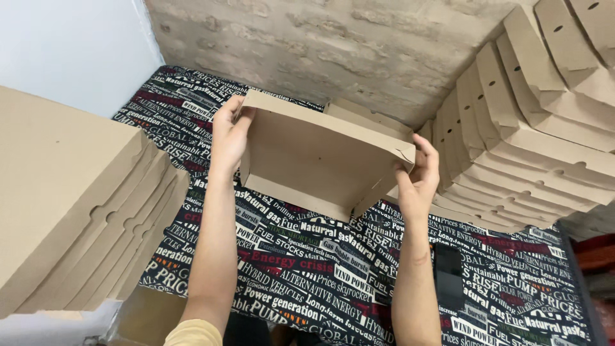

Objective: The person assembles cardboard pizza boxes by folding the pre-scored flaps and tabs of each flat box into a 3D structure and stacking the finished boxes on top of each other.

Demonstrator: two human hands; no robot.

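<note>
Rough, pale masonry (359, 45) is filling the background, and below it a black cloth printed all over with newspaper-style lettering (307, 269) is covering the work surface. Above that cloth, a person is holding a half-formed brown cardboard box (314, 160) up in the air, tilted so that its open inside is facing the camera. The left hand (227, 134) is gripping the box's left wall, fingers curled over the top edge and thumb pressing on the inner face. The right hand (418, 176) is pinching the right corner, where a side flap is being tucked in and is not yet lying flush. Judging from this, the folding step is in hand: the walls are standing, but the right corner is looking loose, so closing it would call for pressing the flap fully into its slot while the other hand is steadying the opposite wall. The board is plain, matte and stiff, with crisp creases and thin raw edges. At left, a stack of flat, unfolded blanks (77, 211) is lying with notched cut-outs showing along their edges. At right, a leaning pile of finished boxes (532, 128) is resting against the wall, each one shallow, square-cornered and punched with small oval vent holes. A dark, flat object (448, 275) is lying on the cloth near the right forearm.
</note>
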